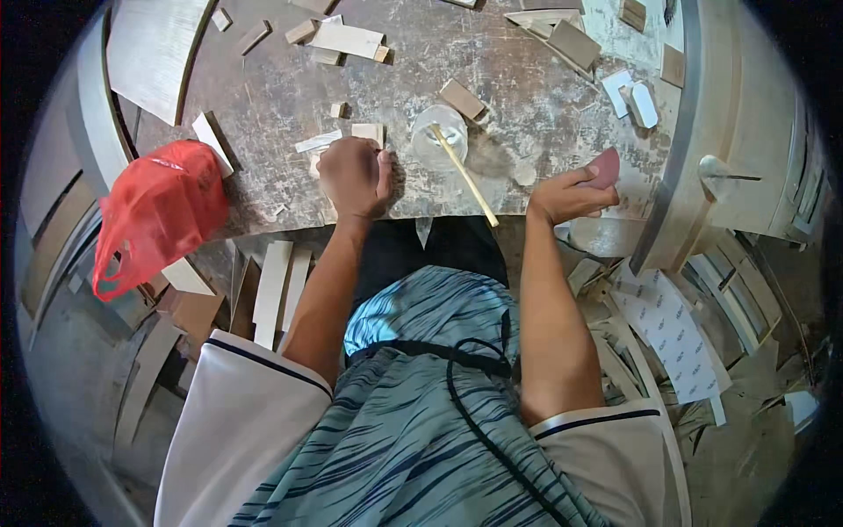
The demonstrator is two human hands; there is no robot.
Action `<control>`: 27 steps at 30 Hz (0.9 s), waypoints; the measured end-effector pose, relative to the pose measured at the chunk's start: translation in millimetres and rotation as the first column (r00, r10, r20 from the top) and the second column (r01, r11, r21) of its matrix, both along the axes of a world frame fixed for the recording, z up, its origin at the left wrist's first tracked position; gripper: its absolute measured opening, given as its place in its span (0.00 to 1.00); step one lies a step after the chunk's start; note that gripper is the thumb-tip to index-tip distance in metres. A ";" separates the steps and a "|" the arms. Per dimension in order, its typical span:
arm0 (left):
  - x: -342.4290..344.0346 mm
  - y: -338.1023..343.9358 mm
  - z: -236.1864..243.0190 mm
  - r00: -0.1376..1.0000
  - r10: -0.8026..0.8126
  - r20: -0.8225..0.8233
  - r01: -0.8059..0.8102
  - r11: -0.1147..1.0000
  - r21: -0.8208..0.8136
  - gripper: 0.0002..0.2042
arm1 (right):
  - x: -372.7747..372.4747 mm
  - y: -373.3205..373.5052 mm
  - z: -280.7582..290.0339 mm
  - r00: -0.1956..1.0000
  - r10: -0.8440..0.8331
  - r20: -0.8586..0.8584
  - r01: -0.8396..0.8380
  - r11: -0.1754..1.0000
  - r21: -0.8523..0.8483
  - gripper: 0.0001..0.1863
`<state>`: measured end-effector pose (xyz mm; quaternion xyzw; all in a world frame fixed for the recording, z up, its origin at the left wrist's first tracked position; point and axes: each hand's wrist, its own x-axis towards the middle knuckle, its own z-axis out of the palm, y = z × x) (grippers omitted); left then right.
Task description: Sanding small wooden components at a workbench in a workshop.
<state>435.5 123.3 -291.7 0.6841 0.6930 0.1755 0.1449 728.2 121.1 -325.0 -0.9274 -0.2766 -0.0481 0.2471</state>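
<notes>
My left hand (355, 178) is closed on a small pale wood piece (369, 133) and presses it down near the front edge of the worn grey workbench (281, 88). My right hand (569, 195) grips a reddish-brown piece of sandpaper (604, 167) at the bench's right front edge. Between the hands stands a clear plastic cup (439, 136) with a long wooden stick (465, 176) leaning out of it toward me.
A red plastic bag (156, 211) hangs at the bench's left edge. Small wood blocks (463, 98) and strips (347, 39) lie scattered over the bench. A curved wooden panel (738, 114) stands at the right. Offcuts (272, 290) and white printed sheets (672, 329) lie below.
</notes>
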 end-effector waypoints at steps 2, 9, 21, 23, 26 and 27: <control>-0.2 -1.2 -1.5 1.000 0.020 0.000 -0.020 0.999 -0.029 0.13 | -0.3 1.1 0.3 1.000 0.015 0.012 -0.014 1.000 -0.008 0.18; -0.4 -2.5 0.2 1.000 0.015 -0.018 -0.016 0.999 -0.040 0.14 | 0.3 -0.7 -0.9 1.000 0.013 -0.009 -0.013 1.000 0.022 0.16; -3.5 -5.2 -3.9 1.000 0.003 -0.013 -0.004 0.998 -0.062 0.16 | -0.9 1.1 -0.3 0.997 0.024 0.072 -0.022 0.999 -0.025 0.18; -1.4 -4.0 -1.0 1.000 0.014 -0.019 -0.015 0.998 -0.066 0.16 | 0.3 2.5 0.8 0.998 0.024 0.058 -0.023 1.000 -0.006 0.17; -2.0 -4.2 -6.2 1.000 0.012 -0.019 -0.013 0.999 -0.049 0.15 | 3.6 1.6 -2.9 0.996 0.043 0.081 -0.046 0.998 0.032 0.18; -1.3 -5.6 -7.1 1.000 0.012 -0.017 -0.012 0.999 -0.037 0.15 | 4.7 0.2 -2.8 0.996 0.049 0.075 -0.054 0.997 0.063 0.19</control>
